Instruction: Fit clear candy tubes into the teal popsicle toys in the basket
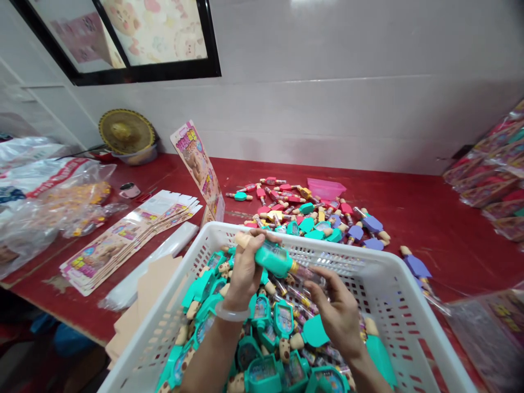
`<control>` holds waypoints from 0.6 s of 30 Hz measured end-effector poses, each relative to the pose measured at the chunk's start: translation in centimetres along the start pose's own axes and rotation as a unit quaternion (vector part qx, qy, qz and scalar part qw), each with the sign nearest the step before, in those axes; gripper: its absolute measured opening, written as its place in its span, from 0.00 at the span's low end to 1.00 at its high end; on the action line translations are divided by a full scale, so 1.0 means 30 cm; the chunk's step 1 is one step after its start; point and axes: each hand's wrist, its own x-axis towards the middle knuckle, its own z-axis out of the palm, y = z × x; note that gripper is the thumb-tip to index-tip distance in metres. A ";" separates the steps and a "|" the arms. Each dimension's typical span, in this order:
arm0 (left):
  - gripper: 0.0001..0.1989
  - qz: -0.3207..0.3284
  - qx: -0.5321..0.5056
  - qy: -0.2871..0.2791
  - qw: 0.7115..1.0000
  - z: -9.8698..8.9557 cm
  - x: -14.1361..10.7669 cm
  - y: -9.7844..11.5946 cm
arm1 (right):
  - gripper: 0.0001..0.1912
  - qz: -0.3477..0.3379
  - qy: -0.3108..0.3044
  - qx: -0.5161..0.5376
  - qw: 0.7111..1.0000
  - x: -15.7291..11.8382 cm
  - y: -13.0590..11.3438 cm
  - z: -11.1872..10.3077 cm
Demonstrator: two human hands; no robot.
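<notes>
My left hand (245, 268) is closed around a teal toy (275, 258) with a beige knob at its upper left end. Joined to the toy's right end is a clear tube (305, 273) with a yellow collar, and my right hand (334, 301) pinches it. Both hands are over a white perforated basket (379, 275), which holds several teal toys (262, 374) with beige or spotted knobs and several clear tubes (301, 299) with colourful contents.
Beyond the basket, pink, teal, yellow and purple toys (286, 204) lie on the red table (403, 204). Printed cards (123, 237), an upright card (198, 164) and plastic bags (53, 191) are left. Packaged toys (491, 169) stand right.
</notes>
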 end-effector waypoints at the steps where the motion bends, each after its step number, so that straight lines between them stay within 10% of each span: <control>1: 0.15 0.004 -0.017 -0.007 1.000 0.001 0.001 -0.002 | 0.08 -0.071 0.039 -0.026 0.996 0.005 -0.001 0.002; 4: 0.17 -0.014 -0.054 0.040 0.998 0.009 0.003 -0.010 | 0.10 -0.164 0.067 -0.062 0.982 0.009 -0.005 0.000; 10: 0.15 0.003 -0.025 0.034 0.999 0.019 -0.010 -0.020 | 0.13 0.089 -0.109 0.063 0.988 -0.010 -0.005 -0.009; 18: 0.25 -0.018 0.039 0.013 0.999 0.003 0.030 -0.004 | 0.11 -0.201 0.025 -0.140 0.969 0.096 -0.032 -0.063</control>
